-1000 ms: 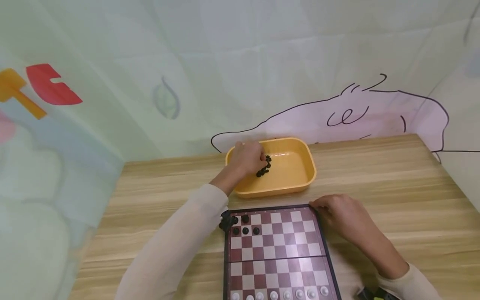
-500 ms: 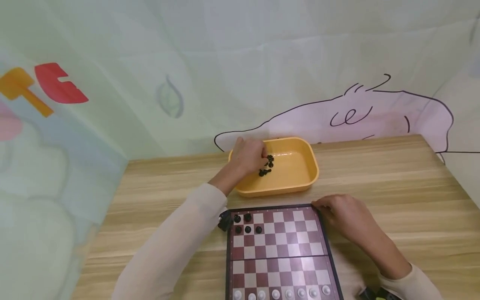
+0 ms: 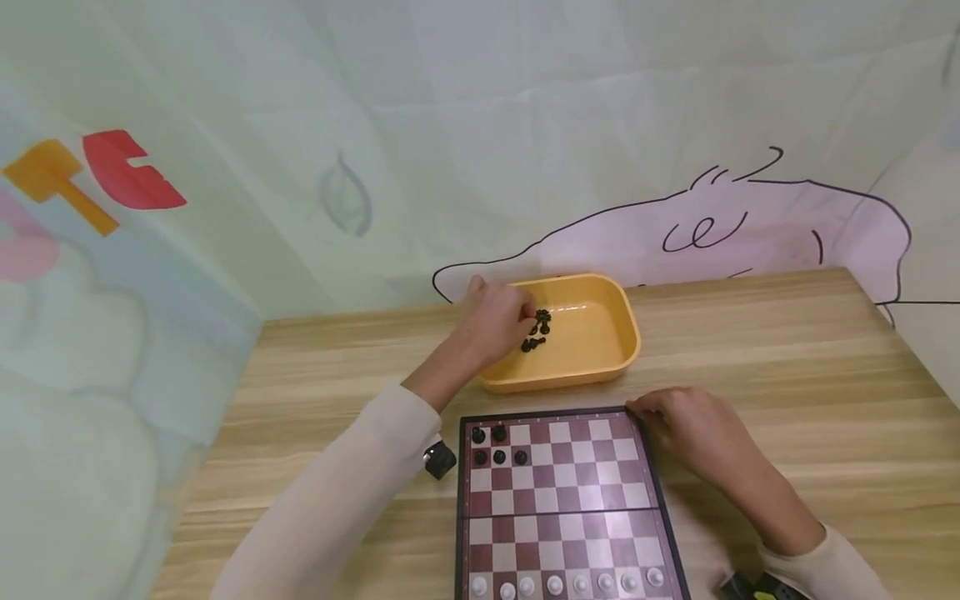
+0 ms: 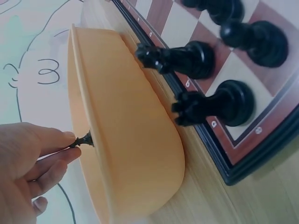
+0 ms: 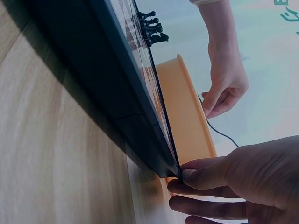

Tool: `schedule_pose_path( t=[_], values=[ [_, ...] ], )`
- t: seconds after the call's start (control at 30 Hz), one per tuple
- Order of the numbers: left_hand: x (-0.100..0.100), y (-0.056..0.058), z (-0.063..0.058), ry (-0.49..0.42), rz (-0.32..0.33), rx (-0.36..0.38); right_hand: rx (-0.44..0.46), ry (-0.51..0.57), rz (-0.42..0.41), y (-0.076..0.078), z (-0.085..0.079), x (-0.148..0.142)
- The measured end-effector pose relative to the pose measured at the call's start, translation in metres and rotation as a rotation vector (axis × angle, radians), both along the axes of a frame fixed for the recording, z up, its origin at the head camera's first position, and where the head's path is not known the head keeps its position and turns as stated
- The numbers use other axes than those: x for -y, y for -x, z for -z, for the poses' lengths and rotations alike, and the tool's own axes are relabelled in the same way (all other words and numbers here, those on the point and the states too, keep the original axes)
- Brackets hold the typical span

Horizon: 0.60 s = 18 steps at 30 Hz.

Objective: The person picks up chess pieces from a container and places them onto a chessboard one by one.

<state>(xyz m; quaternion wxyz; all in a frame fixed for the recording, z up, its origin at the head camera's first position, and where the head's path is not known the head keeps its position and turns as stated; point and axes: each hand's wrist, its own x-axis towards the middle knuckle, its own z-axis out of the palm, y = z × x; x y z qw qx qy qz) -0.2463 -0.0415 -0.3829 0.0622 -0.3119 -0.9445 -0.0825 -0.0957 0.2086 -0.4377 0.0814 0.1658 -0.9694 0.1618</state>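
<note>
My left hand [image 3: 495,321] is over the left part of the yellow tray [image 3: 600,367]. Between thumb and fingers it pinches a small black chess piece [image 4: 85,140], whose kind I cannot make out. Several more black chess pieces [image 3: 534,343] lie loose in the tray, partly hidden by the fingers. In front of the tray lies the chessboard [image 3: 562,500], and my right hand [image 3: 693,429] pinches its far right corner, thumb on top in the right wrist view. On the board's far left corner stand several black pieces, among them a rook [image 4: 215,102] and a knight or bishop-like piece [image 4: 177,58].
A row of white pawns [image 3: 579,583] stands along the near part of the board. Behind the wooden table [image 3: 345,358] hangs a printed cloth [image 3: 487,150]. A dark wrist device [image 3: 439,459] is strapped near my left cuff.
My left forearm has shifted slightly left, uncovering the board's far left corner. More of the loose pieces show beside my left fingers. My right hand stays at the board's corner.
</note>
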Motion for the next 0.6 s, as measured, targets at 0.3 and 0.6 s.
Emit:
schedule_pose_path(
  t=[0.3, 0.6],
  values=[
    [0.007, -0.012, -0.004, -0.052, 0.038, -0.083, 0.002, -0.001, 0.002, 0.001, 0.001, -0.001],
    [0.015, -0.025, -0.008, -0.102, 0.062, -0.144, 0.005, 0.006, 0.001, 0.0, 0.001, -0.004]
  ],
)
